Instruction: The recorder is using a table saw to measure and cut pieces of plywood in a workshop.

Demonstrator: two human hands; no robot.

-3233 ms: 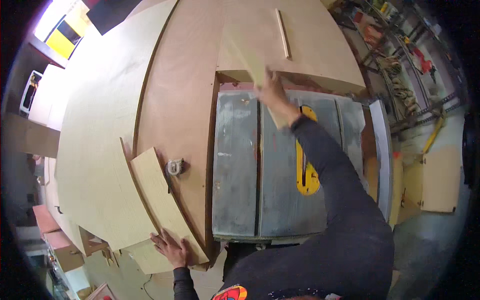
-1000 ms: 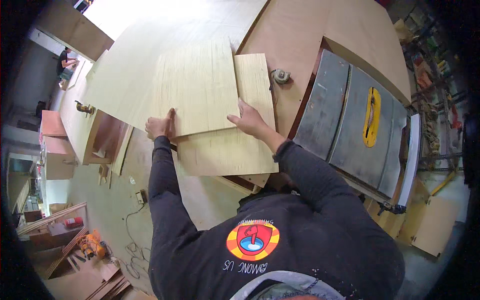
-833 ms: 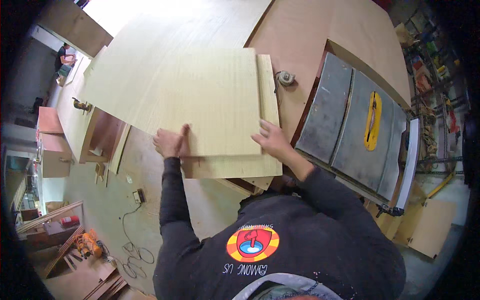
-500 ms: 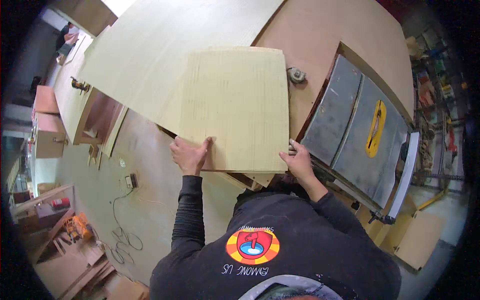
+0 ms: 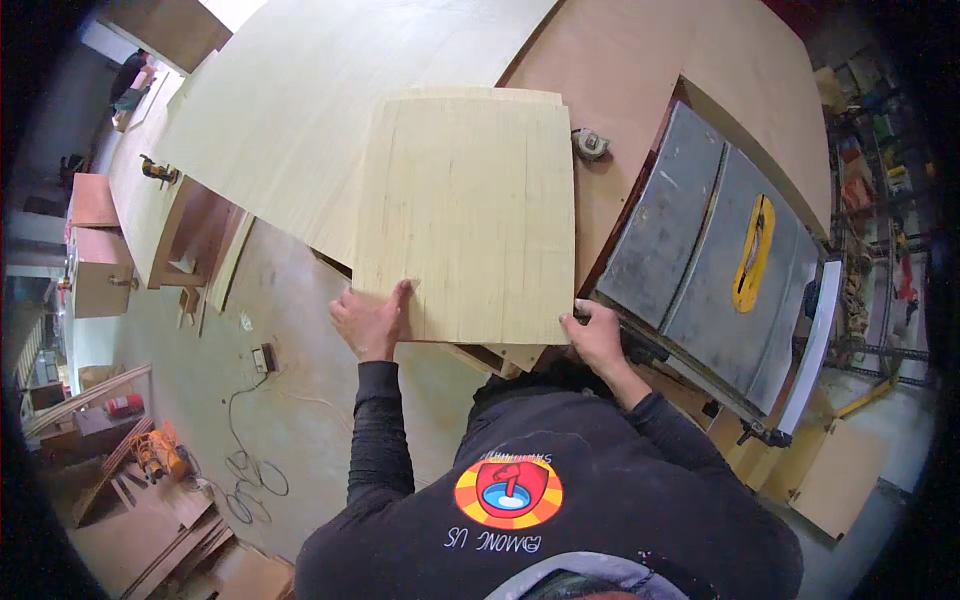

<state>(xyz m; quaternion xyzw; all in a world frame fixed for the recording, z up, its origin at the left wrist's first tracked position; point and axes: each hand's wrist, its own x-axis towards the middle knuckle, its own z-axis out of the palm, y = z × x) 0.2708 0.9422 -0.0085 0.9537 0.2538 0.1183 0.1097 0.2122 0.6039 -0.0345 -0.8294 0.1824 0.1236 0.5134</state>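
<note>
A stack of pale plywood panels (image 5: pixel 468 220) lies in front of me on a large sheet-covered work surface. Its top panel shows long straight grain, and another panel's edge peeks out at the far end. My left hand (image 5: pixel 368 318) grips the near left corner, thumb on top and fingers round the side. At the near right corner, my right hand (image 5: pixel 598 338) holds the edge between thumb and fingers; some of its fingertips are hidden by the panel. A tape measure (image 5: pixel 591 144) rests just beyond the stack's right side.
To the right stands a table saw (image 5: pixel 690 215) with a yellow insert (image 5: pixel 752 255) and a pale fence rail (image 5: pixel 810 355). A big plywood sheet (image 5: pixel 300 120) spreads to the far left. A cable (image 5: pixel 245 470) and orange power tools (image 5: pixel 158 455) lie low on the left. Another person (image 5: pixel 130 80) is far off.
The top panel's surface looks different, with clearer grain lines. The stack and both hands have shifted slightly left, with the grip kept at both near corners.
</note>
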